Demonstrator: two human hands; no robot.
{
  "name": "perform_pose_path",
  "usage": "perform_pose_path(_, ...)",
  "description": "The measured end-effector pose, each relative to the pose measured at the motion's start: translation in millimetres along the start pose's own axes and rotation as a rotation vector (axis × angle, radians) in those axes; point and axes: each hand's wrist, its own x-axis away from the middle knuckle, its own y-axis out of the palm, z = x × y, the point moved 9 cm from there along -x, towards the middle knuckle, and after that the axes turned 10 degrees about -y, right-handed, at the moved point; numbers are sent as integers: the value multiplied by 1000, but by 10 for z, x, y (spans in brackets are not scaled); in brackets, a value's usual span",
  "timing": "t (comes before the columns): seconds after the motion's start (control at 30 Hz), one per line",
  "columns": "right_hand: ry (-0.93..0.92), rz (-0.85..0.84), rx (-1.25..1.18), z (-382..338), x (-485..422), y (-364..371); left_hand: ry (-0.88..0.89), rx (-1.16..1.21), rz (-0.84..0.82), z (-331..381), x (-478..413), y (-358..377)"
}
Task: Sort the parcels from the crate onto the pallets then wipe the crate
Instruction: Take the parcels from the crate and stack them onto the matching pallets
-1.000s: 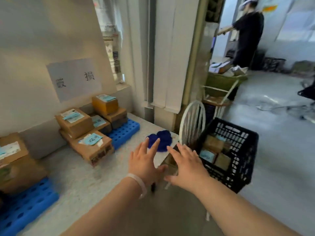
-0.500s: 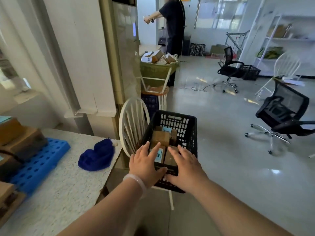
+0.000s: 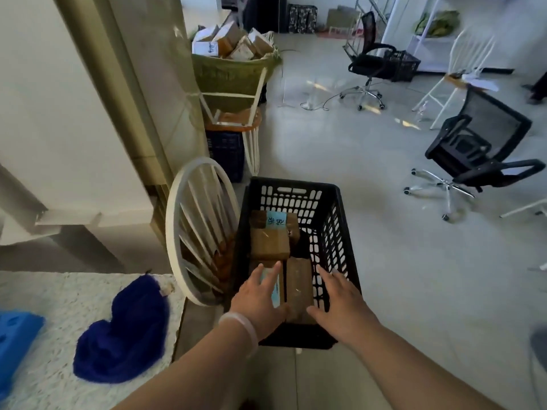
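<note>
Brown cardboard down in the black crate [image 3: 291, 199]: four parcels or so, packed tight with labels up, presumably for reading at a glance before sorting. Perched on what looks like the seat of a white chair [image 3: 201, 232], right beside the counter [image 3: 44, 291] edge, so a short carry by the look of it.

Both grips over the near end now. Left grip [image 3: 257, 300] released, fingers straight and spread across the near-left parcel [image 3: 274, 287] with the pale blue label; touching or a hair above, hard to tell. Right grip [image 3: 340, 303] released too, fingers fanned over the near-right corner of the crate, just beside the plain parcel [image 3: 299, 284], grasping nothing. Set either side of the near row, likely to bracket one box and lift it out two-handed.

Behind those, a middle parcel [image 3: 269, 244] and a far labelled parcel [image 3: 276, 221], untouched.

On the counter, a dark blue cloth [image 3: 121, 329] bunched near the edge, most likely parked there for the wipe-down. At far left, a corner of blue pallet [image 3: 14, 335], the drop-off.

Early in the job, judging from the load left inside. Worth watching: tight fit between boxes and crate wall, little finger room.
</note>
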Motion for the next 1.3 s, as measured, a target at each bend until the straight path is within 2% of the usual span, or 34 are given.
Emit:
perform_pose_path(0.2,93,-103,-29,361,-480,281,-36,-8,-210,23,-604,581)
perform_pose_path(0.43,140,-226,-119,781,-1197,713,-125,131,-284,158,-1253,1081)
perform_pose_path(0.63,297,-313,-425,1176,-1513,1183,-262,219,-348,109,-1546,1468)
perform_pose_path(0.87,470,-479,-619,1407,-1592,1513,-386,206,-304,97,-1777,1681)
perform_pose_path(1.07,505,-455,-743,1473,-1578,1501,-335,127,-222,171,-1800,1689)
perform_pose_path(1.2,481,-392,-812,1399,-1510,1266,-323,147,-193,271,-1720,1552)
perform_pose_path(1.3,358,-365,-830,1214,-1477,971,-326,143,-139,377,-1666,1310)
